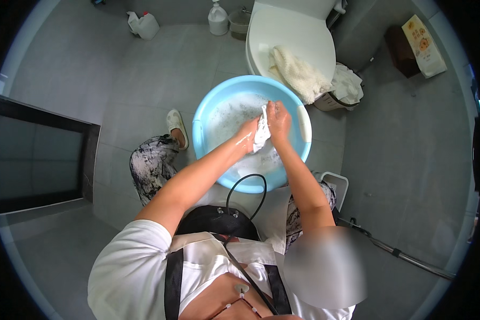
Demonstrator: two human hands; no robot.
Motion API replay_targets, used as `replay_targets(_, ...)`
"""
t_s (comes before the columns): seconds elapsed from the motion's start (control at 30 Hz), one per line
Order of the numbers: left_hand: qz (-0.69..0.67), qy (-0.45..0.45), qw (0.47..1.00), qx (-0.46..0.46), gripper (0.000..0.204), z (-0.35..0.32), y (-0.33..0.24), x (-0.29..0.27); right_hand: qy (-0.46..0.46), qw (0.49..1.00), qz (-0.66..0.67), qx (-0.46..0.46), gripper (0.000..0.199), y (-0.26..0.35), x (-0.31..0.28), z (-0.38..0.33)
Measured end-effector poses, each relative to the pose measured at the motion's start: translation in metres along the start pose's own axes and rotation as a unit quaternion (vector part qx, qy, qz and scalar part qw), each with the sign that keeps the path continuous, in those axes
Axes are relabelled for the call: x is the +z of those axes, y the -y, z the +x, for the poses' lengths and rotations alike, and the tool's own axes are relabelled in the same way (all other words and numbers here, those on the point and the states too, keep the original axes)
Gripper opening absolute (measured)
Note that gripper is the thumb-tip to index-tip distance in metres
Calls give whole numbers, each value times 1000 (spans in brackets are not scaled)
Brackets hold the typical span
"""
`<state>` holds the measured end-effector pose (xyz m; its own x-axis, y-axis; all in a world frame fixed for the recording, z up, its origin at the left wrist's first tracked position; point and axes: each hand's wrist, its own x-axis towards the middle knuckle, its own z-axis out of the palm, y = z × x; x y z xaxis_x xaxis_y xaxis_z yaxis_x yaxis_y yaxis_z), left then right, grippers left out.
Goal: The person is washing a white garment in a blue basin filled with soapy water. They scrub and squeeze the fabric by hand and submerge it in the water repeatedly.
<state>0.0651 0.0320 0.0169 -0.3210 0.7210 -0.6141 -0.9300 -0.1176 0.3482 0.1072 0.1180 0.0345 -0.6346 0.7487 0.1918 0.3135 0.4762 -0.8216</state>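
A round light-blue basin [199, 130] stands on the floor before me, holding sudsy water [226, 117]. Over the suds, a wet white cloth [262, 134] is bunched between my hands. My left hand [247, 135] grips the cloth's left side, with foam on the wrist. Closed around its upper right part is my right hand [279, 120], the knuckles wet. The cloth's lower end hangs toward the water; whether it touches the surface I cannot tell. Its kind does not show.
A white toilet [261, 40] with a cream towel [298, 72] on its lid stands beyond the basin. Right of it is a full waste bin [346, 88]. A pump bottle [217, 20] and a white jug [144, 25] stand along the back wall. A black cable [265, 194] loops near the basin's front.
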Motion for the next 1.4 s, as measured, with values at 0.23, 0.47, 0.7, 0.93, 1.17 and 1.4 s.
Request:
replay_targets(0.23, 100, -176, 974, 104, 37, -15, -68, -52, 44, 999, -17, -19, 25, -33, -29, 7)
replay_targets(0.47, 635, -227, 698, 241, 49, 5, -32, -76, 206, 937, -273, -73, 42, -18, -24, -10)
replay_targets(0.7, 796, -162, 579, 68, 28, -3, -22, -60, 359, 859, -364, -33, 42, -32, -6, -19)
replay_targets(0.93, 557, -174, 782, 221, 30, -4, -37, -65, 280, 946, -160, 28, 27, -51, -8, 1)
replay_targets(1.17, 15, -60, 980, 187, 22, -8, -41, -41, 165, 859, 420, 242, 16, -17, -18, 2)
replay_targets(1.4, -101, 45, 990, 86, 27, -19, -45, 1, 113, 958, 243, -101, 20, 41, -17, -24)
